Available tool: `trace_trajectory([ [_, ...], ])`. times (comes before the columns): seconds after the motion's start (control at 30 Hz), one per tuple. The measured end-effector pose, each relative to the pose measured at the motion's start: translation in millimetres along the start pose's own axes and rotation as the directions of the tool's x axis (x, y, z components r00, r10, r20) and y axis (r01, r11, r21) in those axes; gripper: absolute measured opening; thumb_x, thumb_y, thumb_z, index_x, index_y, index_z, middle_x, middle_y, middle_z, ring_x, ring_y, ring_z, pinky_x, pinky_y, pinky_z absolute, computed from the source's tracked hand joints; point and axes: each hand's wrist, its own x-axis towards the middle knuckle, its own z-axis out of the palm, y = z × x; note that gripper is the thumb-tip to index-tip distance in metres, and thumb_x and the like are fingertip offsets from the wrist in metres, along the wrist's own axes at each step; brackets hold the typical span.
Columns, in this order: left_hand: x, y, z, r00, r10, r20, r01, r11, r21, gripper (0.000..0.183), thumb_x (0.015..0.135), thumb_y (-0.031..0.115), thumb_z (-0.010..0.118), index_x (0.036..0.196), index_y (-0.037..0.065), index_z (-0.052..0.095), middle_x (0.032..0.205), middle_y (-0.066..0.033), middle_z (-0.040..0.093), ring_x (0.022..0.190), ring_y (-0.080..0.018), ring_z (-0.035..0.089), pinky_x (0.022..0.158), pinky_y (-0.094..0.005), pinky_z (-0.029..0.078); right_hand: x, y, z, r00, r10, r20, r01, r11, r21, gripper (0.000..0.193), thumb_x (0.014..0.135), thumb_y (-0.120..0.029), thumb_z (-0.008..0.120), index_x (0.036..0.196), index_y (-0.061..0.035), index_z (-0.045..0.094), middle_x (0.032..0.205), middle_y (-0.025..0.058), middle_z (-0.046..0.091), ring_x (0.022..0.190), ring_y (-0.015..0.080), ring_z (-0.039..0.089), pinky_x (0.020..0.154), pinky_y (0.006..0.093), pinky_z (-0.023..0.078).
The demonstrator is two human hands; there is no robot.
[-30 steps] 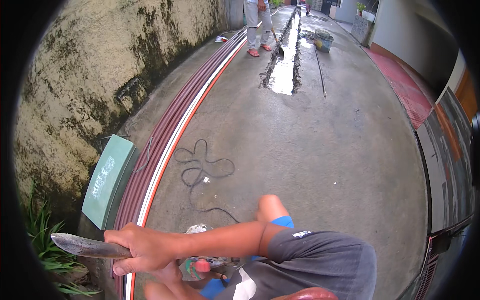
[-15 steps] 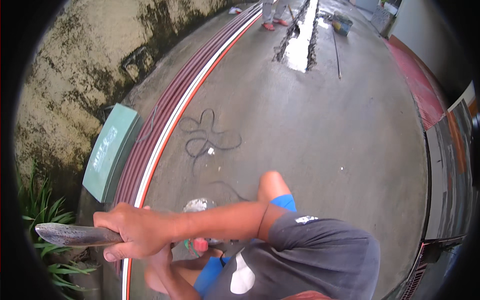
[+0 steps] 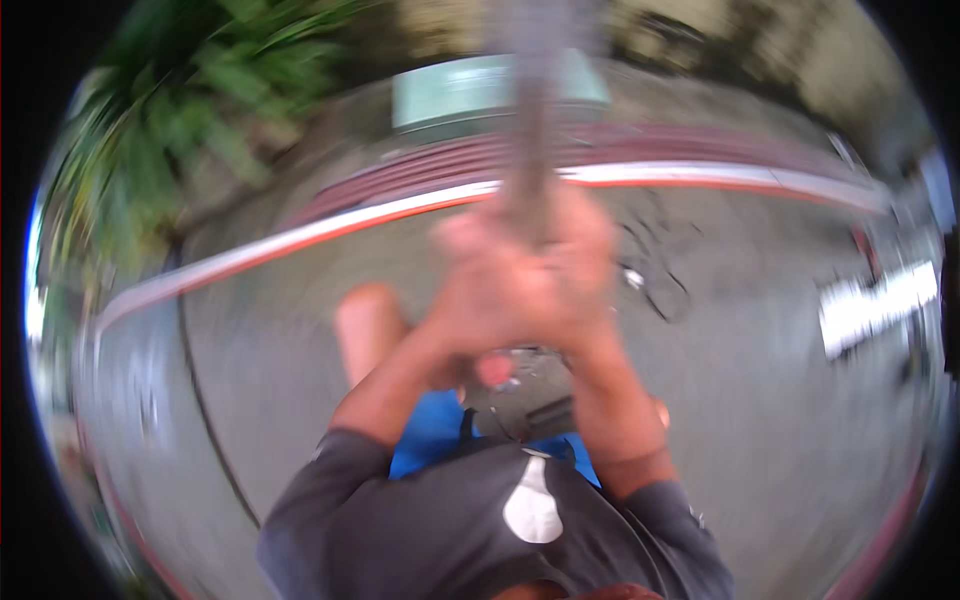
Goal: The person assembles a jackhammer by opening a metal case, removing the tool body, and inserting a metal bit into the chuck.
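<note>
Both of my hands are raised in front of me, closed together around a long grey shaft-like thing (image 3: 535, 110). It points away from me and is too smeared by motion to name its kind. My left hand (image 3: 475, 295) and my right hand (image 3: 580, 260) overlap, and their separate fingers blur. Below them, between my knees, a small red round thing (image 3: 493, 369) shows, partly covered by my left forearm. Beside it a dark, bar-shaped object (image 3: 550, 411) lies low near my blue shorts.
Beyond my hands, dark red corrugated sheets (image 3: 410, 170) with a white and orange edge lie along the wall, a pale green box (image 3: 450, 95) on them. Leafy plants (image 3: 230, 90) stand far left. A black cord (image 3: 665, 300) coils on the concrete. At right is a bright wet trench (image 3: 875, 308).
My view has swung left, toward the wall and plants. The grey shaft, which pointed left, now points straight ahead, and both my arms reach forward to it.
</note>
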Motion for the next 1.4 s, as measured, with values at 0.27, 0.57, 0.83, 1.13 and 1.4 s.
trace_trajectory([
  [0.27,6,28,-1,0.773,0.514,-0.372,-0.56,0.828,-0.019,0.067,0.059,0.025,0.084,0.116,0.005,0.056,0.099,-0.0125,0.069,0.094,-0.0237,0.068,0.084,-0.0369,0.053,17,16,15,0.998,0.0,0.069,-0.012,0.985,0.17,0.023,0.1,-0.017,0.065,0.085,-0.0043,0.054,0.064,-0.0027,0.042,0.059,0.0059,0.04,0.058,0.0221,0.032],
  [0.57,22,20,-5,0.726,0.546,-0.419,-0.611,0.791,-0.026,0.073,0.058,0.028,0.087,0.119,0.004,0.056,0.1,-0.0134,0.07,0.094,-0.024,0.069,0.083,-0.0359,0.053,29,29,15,0.995,0.012,0.096,-0.028,0.987,0.158,0.024,0.102,-0.019,0.063,0.087,-0.0037,0.053,0.068,-0.002,0.039,0.063,0.0079,0.038,0.06,0.0245,0.031],
  [0.83,22,18,7,0.705,0.57,-0.423,-0.628,0.778,0.0,0.071,0.055,0.028,0.088,0.115,0.004,0.058,0.097,-0.0131,0.069,0.092,-0.027,0.069,0.081,-0.0374,0.053,16,23,9,0.999,0.017,0.043,-0.024,0.987,0.159,0.024,0.102,-0.02,0.063,0.089,-0.0023,0.053,0.068,-0.0008,0.04,0.064,0.0087,0.038,0.062,0.0256,0.032],
  [1.13,22,20,11,0.705,0.57,-0.423,-0.612,0.789,0.043,0.07,0.054,0.028,0.087,0.112,0.004,0.058,0.098,-0.0153,0.068,0.093,-0.0311,0.068,0.081,-0.0394,0.052,15,25,3,0.997,-0.017,0.075,0.005,0.988,0.152,0.024,0.102,-0.019,0.062,0.087,-0.0038,0.051,0.066,-0.001,0.039,0.063,0.0083,0.037,0.063,0.0259,0.03],
  [1.4,20,23,10,0.702,0.572,-0.425,-0.621,0.783,0.028,0.067,0.055,0.029,0.088,0.11,0.005,0.058,0.098,-0.0146,0.068,0.094,-0.0316,0.068,0.081,-0.0389,0.052,13,21,3,0.997,-0.02,0.069,0.01,0.99,0.137,0.024,0.102,-0.019,0.062,0.088,-0.0028,0.052,0.067,-0.0004,0.039,0.064,0.0085,0.038,0.063,0.0254,0.03],
])
